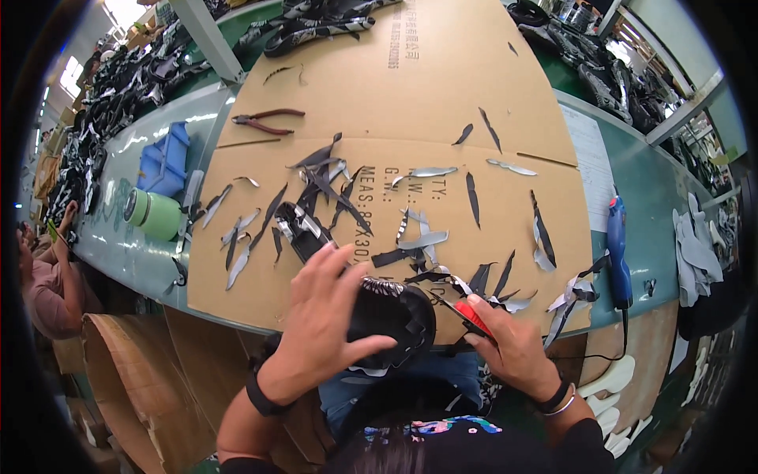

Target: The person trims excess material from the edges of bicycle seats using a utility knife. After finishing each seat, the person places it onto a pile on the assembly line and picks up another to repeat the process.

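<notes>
A black shoe upper point(403, 312) with white patterning lies at the cardboard's near edge, close to my lap. Over it hovers my left hand point(316, 312), fingers stretched and thumb spread, with nothing in the grasp; it hides the shoe's middle. Whether that hand touches the shoe I cannot tell. My right hand point(515, 344) is closed around a red-handled cutter knife point(474, 317), its thin blade pointing left toward the shoe's side. Several black and grey trimmed strips point(422, 239) lie scattered beyond both hands.
Red-handled pliers point(268, 122) rest on the cardboard sheet point(458, 95). At left stand a green jar point(154, 215) and blue plastic basket point(164, 162). A corded blue tool point(617, 253) lies right. Shoe piles point(150, 75) line the back; another person point(55, 280) is at far left.
</notes>
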`<state>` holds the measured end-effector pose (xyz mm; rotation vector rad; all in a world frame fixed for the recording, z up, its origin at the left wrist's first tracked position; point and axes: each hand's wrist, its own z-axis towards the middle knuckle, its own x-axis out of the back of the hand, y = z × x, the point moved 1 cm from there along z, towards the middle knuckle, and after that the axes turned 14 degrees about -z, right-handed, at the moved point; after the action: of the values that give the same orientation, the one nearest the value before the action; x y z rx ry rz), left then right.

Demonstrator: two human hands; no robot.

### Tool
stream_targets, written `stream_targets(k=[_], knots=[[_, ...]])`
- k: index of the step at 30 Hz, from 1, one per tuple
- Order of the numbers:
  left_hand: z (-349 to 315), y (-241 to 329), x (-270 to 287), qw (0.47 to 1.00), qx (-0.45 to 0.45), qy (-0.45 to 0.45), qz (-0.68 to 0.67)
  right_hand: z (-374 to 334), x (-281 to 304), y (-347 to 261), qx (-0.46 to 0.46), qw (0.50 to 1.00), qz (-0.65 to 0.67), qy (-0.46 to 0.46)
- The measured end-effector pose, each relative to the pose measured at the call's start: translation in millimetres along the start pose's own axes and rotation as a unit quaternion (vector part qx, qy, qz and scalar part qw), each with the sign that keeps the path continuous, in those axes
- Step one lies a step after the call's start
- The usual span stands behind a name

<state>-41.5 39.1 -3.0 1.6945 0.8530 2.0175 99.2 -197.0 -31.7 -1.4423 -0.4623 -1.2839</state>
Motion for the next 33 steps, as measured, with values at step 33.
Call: stream_targets(k=[33], knots=[[27,15,-29,0.998,0.006,-0.065,-0.006,21,-33,-40,-0.067,0.982,0.107,0.141]])
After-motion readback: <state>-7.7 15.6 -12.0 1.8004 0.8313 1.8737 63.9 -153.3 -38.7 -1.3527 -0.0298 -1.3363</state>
